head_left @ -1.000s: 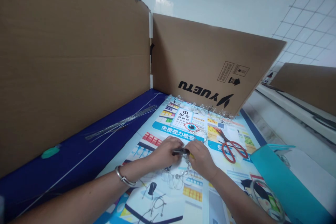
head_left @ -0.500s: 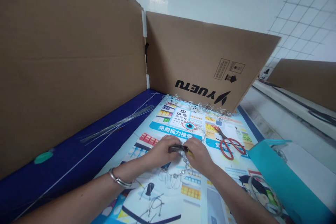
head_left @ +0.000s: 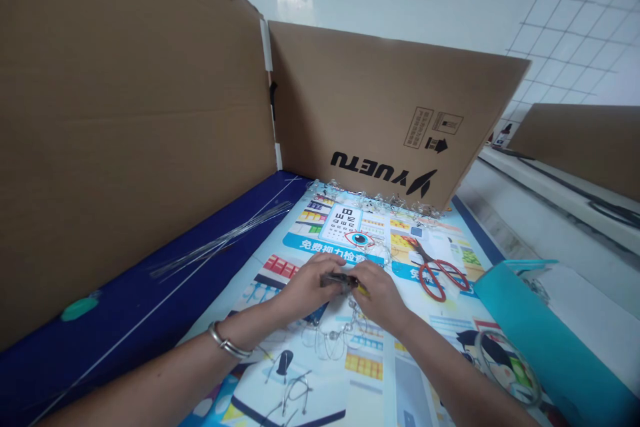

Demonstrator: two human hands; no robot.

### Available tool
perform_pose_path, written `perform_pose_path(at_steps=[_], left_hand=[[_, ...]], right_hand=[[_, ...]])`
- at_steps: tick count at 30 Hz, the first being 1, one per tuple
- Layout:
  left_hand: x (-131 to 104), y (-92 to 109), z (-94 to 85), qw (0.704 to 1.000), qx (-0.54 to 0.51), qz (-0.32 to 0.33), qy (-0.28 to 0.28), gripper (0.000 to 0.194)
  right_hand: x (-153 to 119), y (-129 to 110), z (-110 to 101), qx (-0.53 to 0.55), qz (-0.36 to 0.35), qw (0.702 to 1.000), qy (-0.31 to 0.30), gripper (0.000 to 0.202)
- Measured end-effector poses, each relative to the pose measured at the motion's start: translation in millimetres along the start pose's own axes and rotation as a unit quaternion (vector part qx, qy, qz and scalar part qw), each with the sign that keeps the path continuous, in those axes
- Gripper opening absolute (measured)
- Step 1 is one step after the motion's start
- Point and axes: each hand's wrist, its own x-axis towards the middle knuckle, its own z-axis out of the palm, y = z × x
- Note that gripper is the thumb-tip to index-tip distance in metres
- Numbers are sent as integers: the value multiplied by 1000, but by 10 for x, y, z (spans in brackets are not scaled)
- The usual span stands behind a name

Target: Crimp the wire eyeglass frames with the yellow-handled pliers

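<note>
has swung the view slightly since a second ago, sliding the red-handled scissors [head_left: 440, 275] and the printed sheet [head_left: 370, 403] under them a little left and up; keeps both hands together in the same place, left of the scissors. holds pliers [head_left: 336, 278] crosswise between the hands, dark metal end toward the left hand [head_left: 307, 288], a bit of yellow handle showing at the right hand [head_left: 381, 300]. has the right fingers closed around that handle. has the left fingers curled in, nearly together, at the metal end; cannot tell their hold, hidden by thumb and tool. shows a wire chain with clear beads [head_left: 334, 335] below the pliers, left of the scissors and nearer the body. has bent wires [head_left: 296, 392] nearer still, straight wires [head_left: 223, 240] well left of the scissors on blue cloth [head_left: 165, 347], wire loops [head_left: 380, 203] beyond them, a turquoise box [head_left: 545, 340] right of them and nearer.
</note>
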Motion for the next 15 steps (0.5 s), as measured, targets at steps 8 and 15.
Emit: perform_pose_path(at_steps=[8, 15], left_hand=[[4, -33, -7, 1000, 16, -4, -13, 10], [5, -12, -3, 999, 50, -3, -9, 10]], right_hand=[[-14, 27, 17, 4, -10, 1000, 4, 23], [-7, 10, 5, 5, -21, 1000, 1, 25]])
